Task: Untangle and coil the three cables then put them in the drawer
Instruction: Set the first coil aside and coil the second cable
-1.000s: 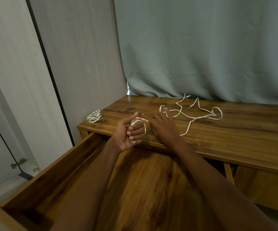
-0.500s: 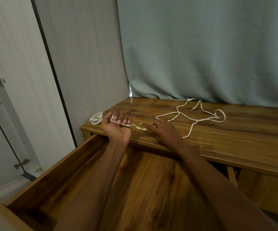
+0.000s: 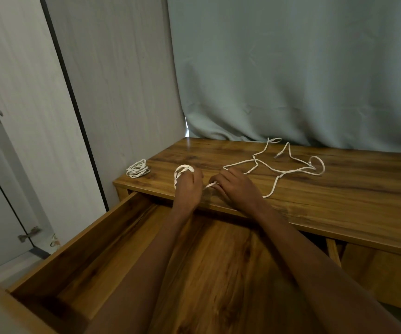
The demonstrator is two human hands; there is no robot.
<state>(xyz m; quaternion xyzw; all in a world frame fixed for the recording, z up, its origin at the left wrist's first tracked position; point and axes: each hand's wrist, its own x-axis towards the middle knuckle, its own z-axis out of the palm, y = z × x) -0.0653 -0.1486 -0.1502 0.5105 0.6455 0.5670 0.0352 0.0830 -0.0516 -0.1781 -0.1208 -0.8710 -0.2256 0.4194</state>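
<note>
The left hand [image 3: 187, 186] grips the white cable's coil [image 3: 182, 172], its short tail running rightward into the right hand [image 3: 236, 186]'s pinch.

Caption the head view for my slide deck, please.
Left hand winds white cable, right hand feeding it above the drawer.

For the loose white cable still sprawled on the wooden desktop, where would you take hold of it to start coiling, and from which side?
Probably the free plug end of the loose white cable, taken from above with a pinch. It lies apart from the crossings, so pulling there should tighten nothing. The closed loop at the right would likely snag. The left hand holds another coil and the right hand pinches its tail.
</note>
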